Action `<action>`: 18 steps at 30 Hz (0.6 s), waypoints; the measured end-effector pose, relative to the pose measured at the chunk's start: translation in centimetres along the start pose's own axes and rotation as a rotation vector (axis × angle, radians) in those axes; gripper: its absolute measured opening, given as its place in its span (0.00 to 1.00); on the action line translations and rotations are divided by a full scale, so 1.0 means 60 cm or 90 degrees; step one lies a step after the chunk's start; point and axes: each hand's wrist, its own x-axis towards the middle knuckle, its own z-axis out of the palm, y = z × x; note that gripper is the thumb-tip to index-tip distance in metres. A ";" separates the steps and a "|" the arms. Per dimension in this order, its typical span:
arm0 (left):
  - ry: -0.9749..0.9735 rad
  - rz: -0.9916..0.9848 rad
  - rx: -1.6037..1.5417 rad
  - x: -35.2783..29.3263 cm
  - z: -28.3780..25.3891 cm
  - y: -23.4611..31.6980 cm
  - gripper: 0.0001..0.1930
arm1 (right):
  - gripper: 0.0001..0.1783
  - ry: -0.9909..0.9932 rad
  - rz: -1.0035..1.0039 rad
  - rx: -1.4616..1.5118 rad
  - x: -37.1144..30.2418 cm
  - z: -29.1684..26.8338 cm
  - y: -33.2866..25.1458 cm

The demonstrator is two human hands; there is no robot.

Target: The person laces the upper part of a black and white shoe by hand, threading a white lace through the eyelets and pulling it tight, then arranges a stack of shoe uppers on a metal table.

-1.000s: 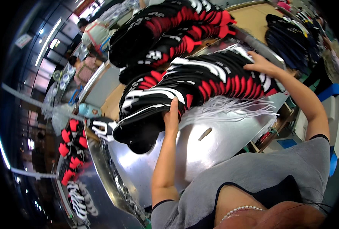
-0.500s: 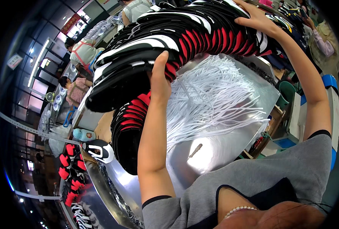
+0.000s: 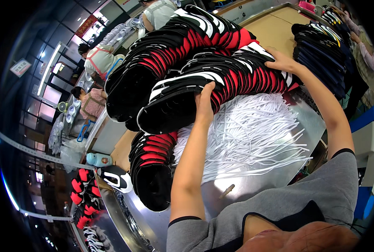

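Between my two hands is a long nested row of shoe uppers [image 3: 237, 77], black with red and white parts. My left hand [image 3: 204, 103] grips its near left end, the thumb lying on top. At the far right end my right hand [image 3: 279, 61] is closed around the row. Just beyond lies another nested row of black and red uppers [image 3: 166, 52]. Below my held row, white shoelaces [image 3: 254, 130] spread over a shiny metal tabletop [image 3: 208, 197]. A shorter stack of uppers [image 3: 153, 157] stands left of the laces, near my left forearm.
A single white and black upper [image 3: 115, 179] and a light blue bottle [image 3: 98, 159] are at the left. A small brown tool-like piece [image 3: 227, 191] lies on the metal. Dark blue uppers [image 3: 321, 63] are stacked at the right. Co-workers sit along a bench at the far left.
My hands have brought the held row lower and nearer, its left end shifting right. The other row behind it and the brown board beyond now show.
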 end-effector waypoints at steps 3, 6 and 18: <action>-0.032 0.001 0.091 0.017 0.008 0.003 0.21 | 0.39 -0.034 0.174 -0.279 -0.002 -0.024 -0.059; -0.043 -0.054 0.087 0.017 -0.006 0.021 0.21 | 0.25 0.158 -0.151 -0.242 -0.024 0.020 -0.128; -0.063 -0.054 0.150 0.040 0.013 0.051 0.22 | 0.29 -0.314 -0.146 -0.164 0.003 0.333 -0.289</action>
